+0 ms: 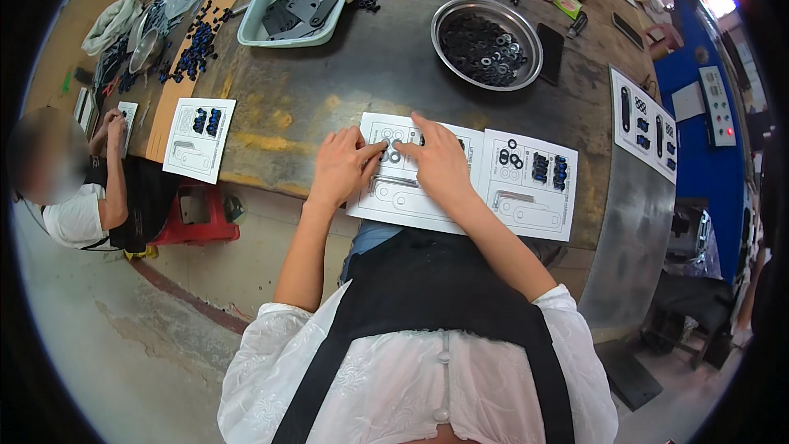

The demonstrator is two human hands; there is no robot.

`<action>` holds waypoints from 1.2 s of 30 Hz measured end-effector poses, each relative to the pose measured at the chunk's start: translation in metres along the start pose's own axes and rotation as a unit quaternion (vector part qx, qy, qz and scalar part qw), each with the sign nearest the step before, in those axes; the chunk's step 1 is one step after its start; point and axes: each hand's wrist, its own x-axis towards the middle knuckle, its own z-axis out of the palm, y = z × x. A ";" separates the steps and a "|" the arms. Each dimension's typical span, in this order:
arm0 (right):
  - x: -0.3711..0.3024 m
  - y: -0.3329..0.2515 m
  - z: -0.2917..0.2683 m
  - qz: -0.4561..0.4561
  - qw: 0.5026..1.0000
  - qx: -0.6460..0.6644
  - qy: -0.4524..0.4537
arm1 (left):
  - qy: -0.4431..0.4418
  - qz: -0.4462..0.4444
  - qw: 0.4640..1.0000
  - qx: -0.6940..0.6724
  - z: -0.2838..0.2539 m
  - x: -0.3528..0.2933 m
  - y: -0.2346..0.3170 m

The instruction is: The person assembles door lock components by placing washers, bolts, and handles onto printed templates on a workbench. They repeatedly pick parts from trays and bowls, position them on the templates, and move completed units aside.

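White buttoned blouse (394, 370) under a black bib apron (444, 279) nearest; past them, left hand (341, 166) and right hand (440, 166) part-curled, each with one digit reaching to small metal washers (395, 158) on a printed white sheet (374, 204) on the desk (386, 97), impossible to tell whether pinching any. Probably light, stiff, hardly fragile, slightly slippery on smooth faces. Best taken by the outer rim, between thumb tip and fingertip, with little edge to catch while flat.

Even light, upper-right glare, edges bowed, black rim
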 end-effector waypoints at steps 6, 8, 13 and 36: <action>-0.002 -0.002 -0.002 0.005 1.000 0.003 -0.001 | -0.013 -0.003 1.000 0.001 -0.002 -0.002 0.002; -0.001 -0.002 -0.004 0.017 0.999 0.027 0.002 | -0.019 -0.003 1.000 0.000 -0.001 -0.003 0.002; 0.036 0.033 -0.047 0.084 0.985 0.100 0.115 | 0.009 -0.048 0.998 -0.028 -0.010 -0.004 0.004; 0.105 0.191 -0.081 0.274 0.960 0.051 0.008 | 0.063 -0.095 0.991 -0.070 -0.021 -0.018 -0.002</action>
